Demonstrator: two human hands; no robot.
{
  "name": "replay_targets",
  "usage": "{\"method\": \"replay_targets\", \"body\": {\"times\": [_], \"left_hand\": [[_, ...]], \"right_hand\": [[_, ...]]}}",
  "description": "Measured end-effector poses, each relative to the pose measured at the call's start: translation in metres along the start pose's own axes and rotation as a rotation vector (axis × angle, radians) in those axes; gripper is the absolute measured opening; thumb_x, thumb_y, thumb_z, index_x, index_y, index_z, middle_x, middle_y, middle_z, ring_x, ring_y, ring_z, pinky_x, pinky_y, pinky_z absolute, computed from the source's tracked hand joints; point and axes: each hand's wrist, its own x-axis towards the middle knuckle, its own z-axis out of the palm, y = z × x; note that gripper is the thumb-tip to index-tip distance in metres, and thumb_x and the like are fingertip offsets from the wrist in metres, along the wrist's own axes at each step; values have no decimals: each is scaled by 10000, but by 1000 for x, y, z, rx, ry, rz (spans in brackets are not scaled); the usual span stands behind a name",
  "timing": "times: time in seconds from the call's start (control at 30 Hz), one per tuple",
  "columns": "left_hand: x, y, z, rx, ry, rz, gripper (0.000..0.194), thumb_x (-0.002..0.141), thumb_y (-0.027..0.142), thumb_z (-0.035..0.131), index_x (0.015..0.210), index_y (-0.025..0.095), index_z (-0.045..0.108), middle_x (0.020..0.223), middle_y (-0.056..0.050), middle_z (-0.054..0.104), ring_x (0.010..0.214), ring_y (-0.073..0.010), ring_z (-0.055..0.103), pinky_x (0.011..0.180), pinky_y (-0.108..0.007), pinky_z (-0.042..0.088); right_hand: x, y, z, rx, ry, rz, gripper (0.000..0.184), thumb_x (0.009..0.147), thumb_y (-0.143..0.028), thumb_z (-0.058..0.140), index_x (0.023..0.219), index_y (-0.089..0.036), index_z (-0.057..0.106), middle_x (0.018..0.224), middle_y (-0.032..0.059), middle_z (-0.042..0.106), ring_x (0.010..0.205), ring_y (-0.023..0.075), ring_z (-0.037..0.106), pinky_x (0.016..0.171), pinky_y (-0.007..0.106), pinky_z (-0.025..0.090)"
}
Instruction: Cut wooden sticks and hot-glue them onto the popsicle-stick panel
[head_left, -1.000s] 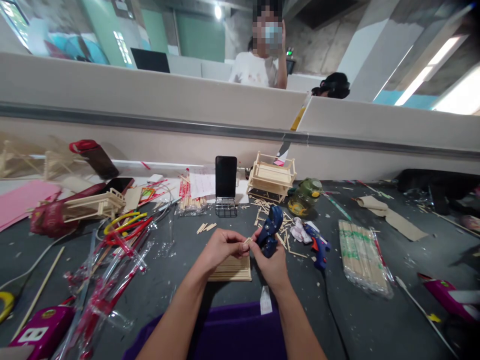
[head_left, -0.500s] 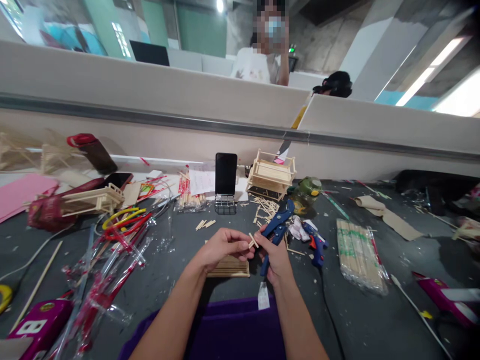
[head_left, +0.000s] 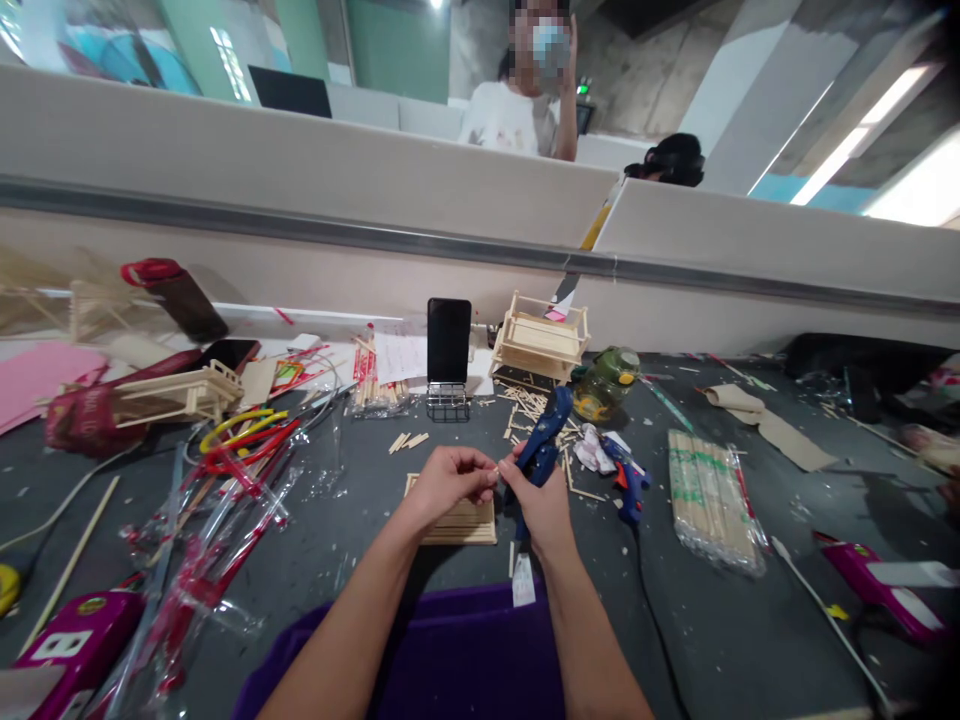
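My left hand (head_left: 448, 488) is closed in a pinch, its fingertips meeting those of my right hand. Only the pale end of a small wooden stick (head_left: 496, 470) shows between them. My right hand (head_left: 541, 505) grips a blue hand cutter (head_left: 546, 435), its head pointing up and away from me. Below my left hand lies a flat panel of wooden sticks (head_left: 465, 533), partly covered by that hand. Several short cut sticks (head_left: 409, 441) lie just beyond. A heap of loose stick pieces (head_left: 529, 402) is behind the cutter.
A phone (head_left: 448, 340) stands on a wire holder, beside a small wooden stick model (head_left: 541, 340). A green bottle (head_left: 607, 385), a glue gun (head_left: 630, 485) with its cable and a bagged stick bundle (head_left: 709, 495) are at right. Plastic tubes (head_left: 217, 540) clutter the left.
The cutter in my right hand has turned more upright. Two short sticks visible at my fingertips before are now mostly hidden. The view has shifted slightly.
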Motion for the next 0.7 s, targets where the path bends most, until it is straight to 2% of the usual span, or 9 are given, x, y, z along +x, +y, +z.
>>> {"method": "replay_targets", "body": {"times": [0.13, 0.27, 0.43, 0.57, 0.7], "left_hand": [[1, -2, -2, 87, 19, 25, 193, 685, 273, 689, 797, 116, 681, 556, 21, 579, 490, -77, 504, 520, -218, 415], [2, -4, -7, 151, 57, 35, 174, 690, 288, 669, 744, 122, 667, 588, 13, 572, 516, -87, 506, 511, -220, 426], [3, -3, -18, 99, 187, 65, 213, 644, 286, 715, 785, 130, 680, 724, -20, 618, 603, -108, 531, 493, -208, 442], [1, -1, -24, -5, 243, 105, 215, 627, 274, 739, 778, 132, 684, 709, -11, 613, 579, -96, 512, 471, -194, 419], [0, -1, -26, -63, 274, 126, 229, 623, 279, 750, 792, 132, 699, 716, -17, 630, 570, -90, 509, 489, -200, 422]], "right_hand": [[7, -5, -22, -328, -7, -55, 272, 692, -348, 647, 881, -180, 549, 713, 5, 617, 638, 172, 578, 627, 295, 455], [-1, -12, -40, -741, -192, 29, 155, 703, -277, 595, 829, -205, 540, 708, 10, 631, 643, 188, 594, 600, 277, 415], [-29, -7, -36, -1124, -356, 139, 217, 692, -286, 607, 881, -207, 535, 867, 81, 680, 821, 249, 637, 654, 286, 393], [-38, -2, -28, -1300, -364, 186, 249, 721, -313, 578, 932, -201, 507, 911, 118, 686, 874, 289, 645, 644, 300, 383], [-37, -1, -26, -1364, -379, 169, 224, 735, -252, 536, 949, -196, 505, 923, 127, 684, 886, 297, 647, 642, 307, 384]]}}
